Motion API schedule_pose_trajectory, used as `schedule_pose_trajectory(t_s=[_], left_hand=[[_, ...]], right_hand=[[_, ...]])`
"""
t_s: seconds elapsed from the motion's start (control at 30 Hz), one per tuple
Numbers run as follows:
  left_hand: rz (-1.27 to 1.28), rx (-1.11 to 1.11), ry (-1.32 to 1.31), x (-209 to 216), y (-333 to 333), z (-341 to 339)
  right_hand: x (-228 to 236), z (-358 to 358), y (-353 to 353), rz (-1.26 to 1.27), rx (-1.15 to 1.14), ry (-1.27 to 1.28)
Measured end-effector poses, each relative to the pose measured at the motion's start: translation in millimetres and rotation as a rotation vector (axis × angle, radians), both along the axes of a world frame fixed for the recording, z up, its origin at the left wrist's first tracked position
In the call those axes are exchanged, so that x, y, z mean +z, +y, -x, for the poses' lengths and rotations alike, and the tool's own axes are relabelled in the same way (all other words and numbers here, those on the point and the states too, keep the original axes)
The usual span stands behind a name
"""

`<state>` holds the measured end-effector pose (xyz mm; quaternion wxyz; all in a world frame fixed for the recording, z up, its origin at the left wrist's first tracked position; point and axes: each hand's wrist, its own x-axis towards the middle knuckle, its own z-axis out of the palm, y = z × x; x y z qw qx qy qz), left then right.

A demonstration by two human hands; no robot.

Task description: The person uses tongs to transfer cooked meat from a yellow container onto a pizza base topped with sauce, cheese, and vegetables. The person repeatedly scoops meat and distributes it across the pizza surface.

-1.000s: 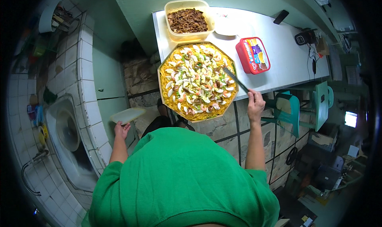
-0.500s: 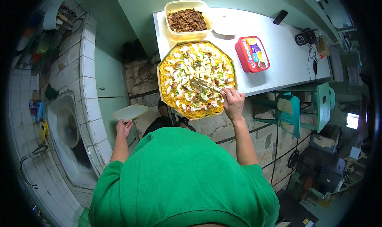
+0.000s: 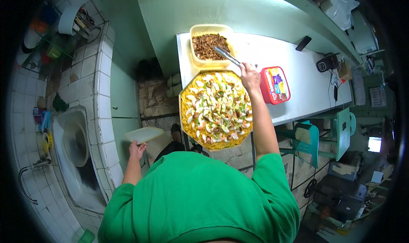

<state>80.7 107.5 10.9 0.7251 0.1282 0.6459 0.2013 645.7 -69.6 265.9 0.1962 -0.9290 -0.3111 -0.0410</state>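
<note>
My right hand (image 3: 250, 76) is closed round metal tongs (image 3: 227, 55). Their tips reach over a rectangular plastic container (image 3: 198, 63) of dark brown sliced food (image 3: 208, 45). Just below it, an octagonal tray (image 3: 182, 115) is filled with yellow noodles (image 3: 197, 137) topped with white slices, shrimp and green bits. My right forearm passes over the tray's right edge. Down at the left, my left hand (image 3: 137, 150) grips a pale, flat plastic lid (image 3: 147, 134) by its near edge, away from the table.
A red plastic tub (image 3: 275, 85) stands on the white table (image 3: 298, 98), right of the tray. Farther right are a black phone-like object (image 3: 303, 43) and a dark device with cables (image 3: 326, 64). Green chairs (image 3: 306, 143) stand by the table's near side. A tiled counter with a sink (image 3: 76, 157) runs along my left.
My right hand has moved the tongs up and away from the noodle tray to the container of brown food. The left hand still holds the lid. The view has shifted slightly.
</note>
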Motion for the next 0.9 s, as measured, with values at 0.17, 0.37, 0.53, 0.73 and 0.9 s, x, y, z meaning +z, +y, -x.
schedule_pose_trajectory(t_s=[0.17,0.37,0.53,0.73,0.9], left_hand=[[0.013,-0.015,-0.034,-3,11,-1],[0.048,0.000,-0.007,-10,21,12],[0.025,-0.023,0.020,-9,24,16],[-0.001,-0.064,0.022,-9,27,16],[0.020,-0.046,0.061,-7,22,11]], right_hand=[[-23,-28,79,0.144,-0.022,-0.199],[-33,-21,106,0.165,0.019,-0.233],[-5,-16,79,0.112,0.011,-0.281],[44,28,-27,-0.142,0.182,-0.256],[62,96,-137,-0.018,0.146,-0.150]])
